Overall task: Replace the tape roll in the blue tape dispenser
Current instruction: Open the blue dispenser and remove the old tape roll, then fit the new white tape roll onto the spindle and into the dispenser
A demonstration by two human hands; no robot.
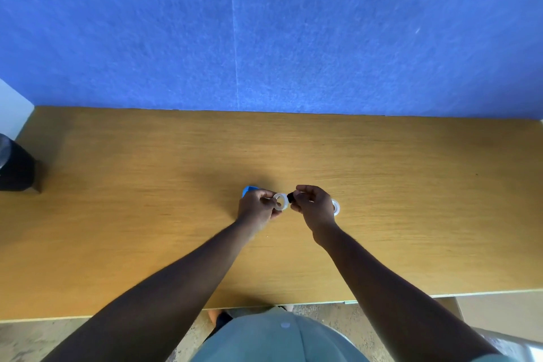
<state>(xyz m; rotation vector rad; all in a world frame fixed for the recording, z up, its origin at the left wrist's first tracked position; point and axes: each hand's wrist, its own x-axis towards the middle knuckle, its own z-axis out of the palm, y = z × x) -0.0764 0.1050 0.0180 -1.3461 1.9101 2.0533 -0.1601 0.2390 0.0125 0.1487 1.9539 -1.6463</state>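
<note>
Left hand (258, 209) grip clamped on tape roll (281, 201) | right hand (314, 206) grip pinches black hub (291, 196) (beside roll) | blue dispenser (249, 189) behind left hand

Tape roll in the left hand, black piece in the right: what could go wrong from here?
Left hand pinches the tape roll by its rim only, and it could slip. The small black piece in the right hand looks easy to drop. The blue dispenser sits mostly hidden behind the left hand, and the second roll behind the right could get knocked.

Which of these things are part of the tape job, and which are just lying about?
Part of the job:
- blue tape dispenser
- tape ring in the left hand
- small black piece in the right hand
- second tape roll

Lying about:
- dark container
</note>
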